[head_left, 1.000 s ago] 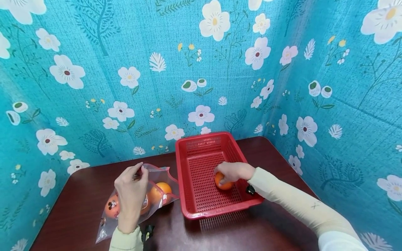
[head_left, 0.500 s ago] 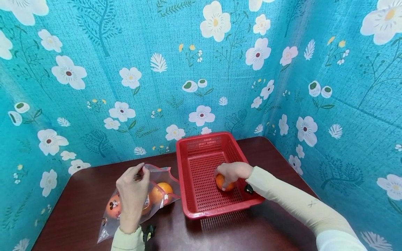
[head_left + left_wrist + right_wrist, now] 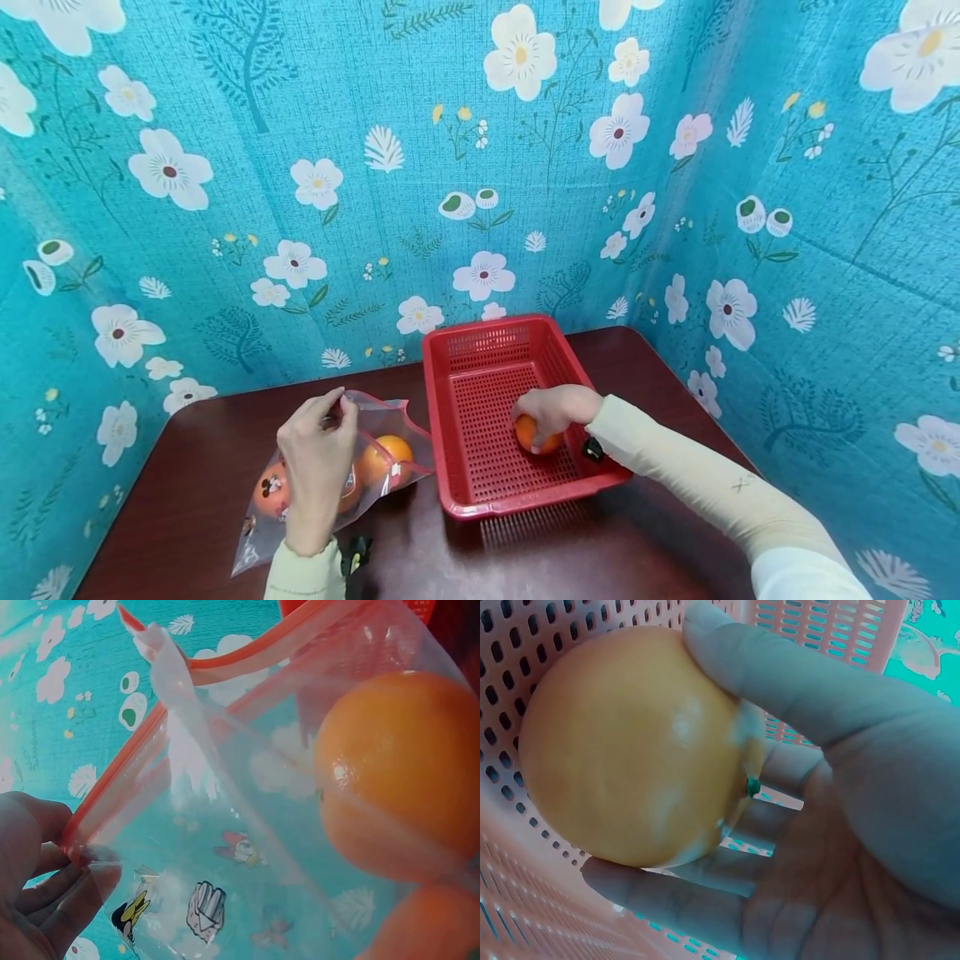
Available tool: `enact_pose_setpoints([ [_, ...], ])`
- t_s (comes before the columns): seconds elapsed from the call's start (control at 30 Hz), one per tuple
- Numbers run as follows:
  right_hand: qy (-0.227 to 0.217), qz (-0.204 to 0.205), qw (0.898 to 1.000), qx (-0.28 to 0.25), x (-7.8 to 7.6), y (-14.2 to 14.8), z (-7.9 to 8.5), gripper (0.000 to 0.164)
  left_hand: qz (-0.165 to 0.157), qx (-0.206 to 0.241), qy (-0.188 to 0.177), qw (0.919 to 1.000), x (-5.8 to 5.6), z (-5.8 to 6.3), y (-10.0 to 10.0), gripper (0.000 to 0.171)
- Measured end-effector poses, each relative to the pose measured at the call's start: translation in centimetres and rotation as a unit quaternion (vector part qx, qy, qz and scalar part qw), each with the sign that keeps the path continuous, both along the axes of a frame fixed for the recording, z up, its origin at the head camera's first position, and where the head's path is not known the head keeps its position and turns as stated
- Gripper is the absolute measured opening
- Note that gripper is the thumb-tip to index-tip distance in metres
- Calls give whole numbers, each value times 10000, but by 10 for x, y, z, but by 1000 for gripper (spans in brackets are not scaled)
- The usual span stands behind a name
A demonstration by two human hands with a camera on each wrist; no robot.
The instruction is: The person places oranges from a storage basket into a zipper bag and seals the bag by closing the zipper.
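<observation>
My left hand (image 3: 318, 454) pinches the red-edged rim of a clear zip bag (image 3: 247, 772) between thumb and fingers. Several oranges lie inside the bag, among them a bright orange (image 3: 405, 776) near its opening; cartoon prints mark the plastic. My right hand (image 3: 555, 412) reaches down into a red perforated basket (image 3: 457, 508) and holds a single orange (image 3: 637, 750). Its thumb lies over the top of this fruit and the fingers curl round the far side, as the right wrist view shows. A small green stem spot faces the palm.
Bag and basket stand side by side on a dark wooden table (image 3: 202, 467), the bag's mouth toward the basket's left wall. A blue floral cloth (image 3: 375, 208) hangs behind the table and along its right side.
Both hands keep their grips, with the right hand still on the orange in the basket. The whole head view has shifted slightly; little else differs.
</observation>
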State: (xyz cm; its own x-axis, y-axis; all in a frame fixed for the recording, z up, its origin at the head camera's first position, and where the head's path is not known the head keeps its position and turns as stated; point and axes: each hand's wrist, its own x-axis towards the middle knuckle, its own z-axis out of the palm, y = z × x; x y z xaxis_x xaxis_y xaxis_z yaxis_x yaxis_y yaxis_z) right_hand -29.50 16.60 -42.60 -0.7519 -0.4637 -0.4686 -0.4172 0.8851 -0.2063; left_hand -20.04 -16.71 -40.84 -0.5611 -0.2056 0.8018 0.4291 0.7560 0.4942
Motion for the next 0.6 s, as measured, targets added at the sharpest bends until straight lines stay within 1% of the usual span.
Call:
enact_pose_setpoints([
  [0.2, -52, 160, 9997, -178, 0, 2, 3, 60, 18, -44, 40, 10000, -1, 2, 0, 15],
  [0.37, -50, 272, 9981, -549, -1, 3, 8, 60, 28, -49, 104, 9999, -1, 4, 0, 16],
  [0.5, 116, 459, 9952, -857, -3, 1, 10, 62, 52, -48, 112, 9999, -1, 5, 1, 17],
  [0.6, 222, 590, 9916, -1133, -1, 0, 12, 65, 86, -36, 66, 9999, 1, 4, 1, 18],
])
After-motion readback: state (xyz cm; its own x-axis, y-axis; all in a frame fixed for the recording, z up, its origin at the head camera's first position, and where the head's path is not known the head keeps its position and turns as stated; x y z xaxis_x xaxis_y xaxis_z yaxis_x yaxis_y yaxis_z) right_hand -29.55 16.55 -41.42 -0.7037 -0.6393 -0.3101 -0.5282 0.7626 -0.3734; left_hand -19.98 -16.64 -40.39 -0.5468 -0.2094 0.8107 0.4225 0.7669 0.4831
